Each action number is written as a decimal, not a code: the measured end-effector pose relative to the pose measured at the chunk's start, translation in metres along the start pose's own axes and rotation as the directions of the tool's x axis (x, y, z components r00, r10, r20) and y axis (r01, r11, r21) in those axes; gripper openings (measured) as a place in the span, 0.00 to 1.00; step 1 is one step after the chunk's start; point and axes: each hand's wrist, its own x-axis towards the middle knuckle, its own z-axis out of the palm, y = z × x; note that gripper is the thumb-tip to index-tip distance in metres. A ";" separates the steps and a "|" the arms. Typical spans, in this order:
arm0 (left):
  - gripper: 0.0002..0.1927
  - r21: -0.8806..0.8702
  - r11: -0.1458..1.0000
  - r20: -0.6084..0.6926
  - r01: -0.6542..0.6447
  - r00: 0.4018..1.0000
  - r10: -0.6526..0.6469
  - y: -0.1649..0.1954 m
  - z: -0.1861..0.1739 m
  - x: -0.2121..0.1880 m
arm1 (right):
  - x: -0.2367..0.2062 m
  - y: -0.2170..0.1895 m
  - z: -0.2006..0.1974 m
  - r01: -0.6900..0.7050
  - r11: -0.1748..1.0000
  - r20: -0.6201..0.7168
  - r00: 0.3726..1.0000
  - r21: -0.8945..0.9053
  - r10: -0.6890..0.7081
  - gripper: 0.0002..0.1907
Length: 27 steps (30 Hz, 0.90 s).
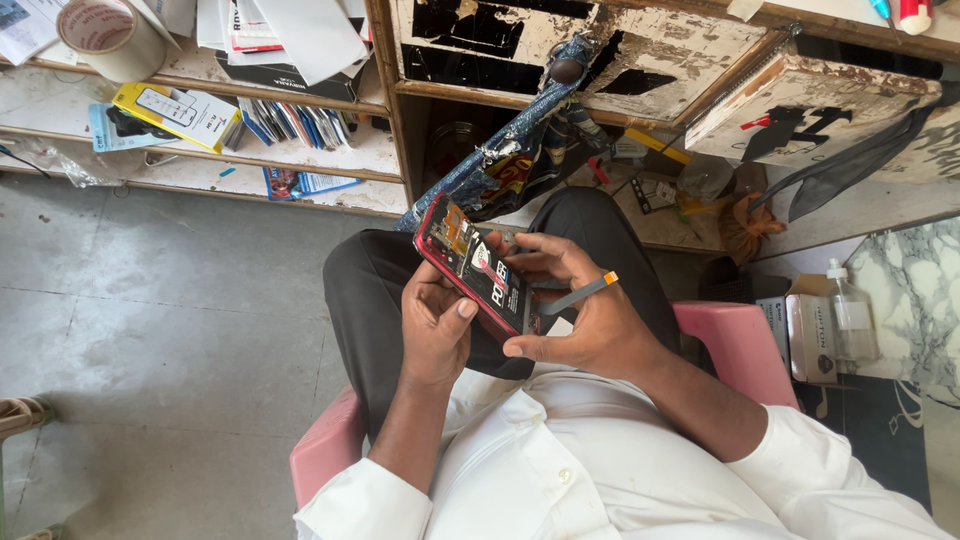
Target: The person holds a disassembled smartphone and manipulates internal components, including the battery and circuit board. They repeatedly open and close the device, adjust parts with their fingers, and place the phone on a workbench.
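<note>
Two hands meet over the person's lap in the head view, both on an opened phone with a red frame and its back cover off, the inner parts showing. The left hand cups the phone from below, fingers wrapped behind it and the thumb pressed on its near edge. The right hand curls over the phone's right side, fingertips on the exposed interior, and it also pinches a thin grey tool with an orange tip that sticks out to the right. The phone sits tilted, just above the dark trousers, near the middle of the scene.

The person sits on a pink stool. Far left, wooden shelves hold stacked papers, a row of thin booklets, a yellow box and a roll of tape. Far right, an open drawer with peeling paint hangs out of the desk; what lies in it cannot be made out. To the right, a clear plastic bottle stands beside a small carton.
</note>
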 end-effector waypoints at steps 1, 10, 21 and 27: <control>0.38 0.001 1.000 0.000 -0.007 1.000 0.007 -0.001 0.000 0.000 | 0.000 0.000 0.000 0.007 1.000 0.002 1.000 -0.016 -0.007 0.54; 0.41 0.061 0.997 -0.025 -0.039 0.999 0.041 -0.003 -0.001 -0.001 | -0.001 -0.002 0.000 -0.059 0.998 -0.016 0.998 0.022 0.059 0.53; 0.42 0.081 0.997 0.000 -0.010 1.000 0.010 -0.007 0.003 0.000 | -0.005 0.006 -0.004 0.029 0.992 -0.150 0.989 0.120 -0.011 0.53; 0.44 0.094 0.993 0.040 0.077 0.996 -0.081 -0.005 0.005 0.001 | -0.005 0.004 -0.003 0.177 0.958 -0.196 0.972 0.226 -0.133 0.56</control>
